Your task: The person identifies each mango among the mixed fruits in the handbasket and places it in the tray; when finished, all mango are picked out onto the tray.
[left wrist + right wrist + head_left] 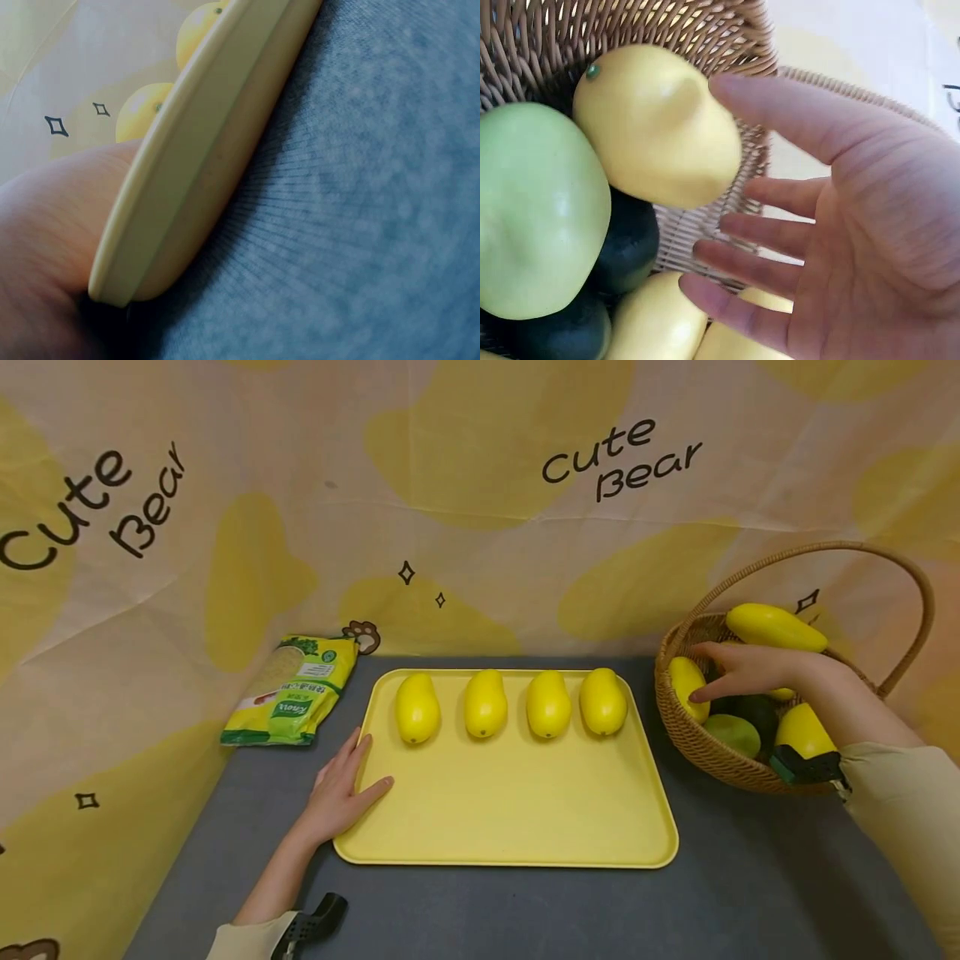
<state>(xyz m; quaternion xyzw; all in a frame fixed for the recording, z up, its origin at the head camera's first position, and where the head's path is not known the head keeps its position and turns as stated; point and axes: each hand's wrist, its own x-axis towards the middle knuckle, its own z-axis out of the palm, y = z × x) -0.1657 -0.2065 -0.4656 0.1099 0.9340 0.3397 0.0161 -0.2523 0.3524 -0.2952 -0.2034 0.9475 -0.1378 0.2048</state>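
Several yellow mangoes (pixel 548 704) lie in a row along the far side of a yellow tray (pixel 510 810). My left hand (pixel 341 793) rests at the tray's left edge, fingers extended along the rim and thumb over its inside. In the left wrist view the tray's outer wall (pixel 187 165) hides most of that hand. My right hand (pixel 757 668) reaches into a wicker basket (pixel 720 760) on the right. Its thumb tip touches or nearly touches a yellow mango (pixel 652 127) by the basket wall. The other fingers are spread, not wrapped round the fruit.
Also in the basket are a green fruit (pixel 540 217), dark green fruits (pixel 626 251) and more yellow ones (pixel 776 627). The tall handle (pixel 918 602) arches over it. A yellow-green packet (pixel 296 693) lies left of the tray on the grey table (pixel 510 910), before a printed cloth.
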